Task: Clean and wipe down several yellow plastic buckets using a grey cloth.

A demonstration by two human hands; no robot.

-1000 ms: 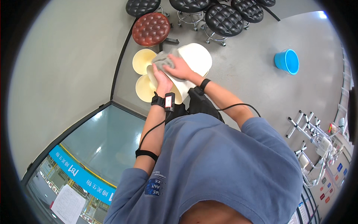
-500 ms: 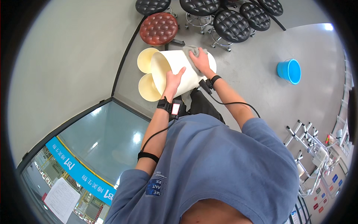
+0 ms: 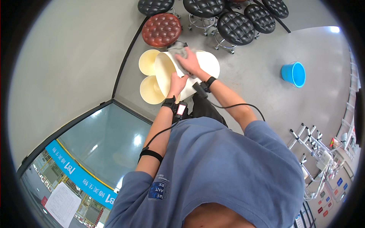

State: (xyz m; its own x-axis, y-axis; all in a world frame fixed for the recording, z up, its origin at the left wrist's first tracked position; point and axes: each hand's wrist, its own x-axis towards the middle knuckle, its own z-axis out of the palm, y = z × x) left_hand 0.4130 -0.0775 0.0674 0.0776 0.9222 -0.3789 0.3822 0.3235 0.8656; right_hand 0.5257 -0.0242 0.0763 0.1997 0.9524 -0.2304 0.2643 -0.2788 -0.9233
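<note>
A cream tub point(image 3: 207, 66) lies on its side in front of me, its wide mouth facing left. Two round cream cups point(image 3: 149, 62) sit beside that mouth like ears. My left hand point(image 3: 175, 84) grips the tub's near rim; its thumb lies along the outside, and the other fingers are partly hidden. On the upper side of the tub, close to the mouth, my right hand point(image 3: 189, 63) presses a grey cloth point(image 3: 178, 50), which is bunched under the fingers and slightly blurred. Both wrists wear black straps with small devices.
Black padded stools point(image 3: 235, 28) on wheels and one red-brown stool point(image 3: 161, 30) stand beyond the tub. A blue bucket point(image 3: 293, 74) is on the floor at the right. White metal frames point(image 3: 310, 140) stand farther right; a glass panel point(image 3: 110, 129) is at the left.
My right hand has moved left with the cloth, from the tub's middle toward its mouth. The left hand stays at the rim, and the tub has barely shifted.
</note>
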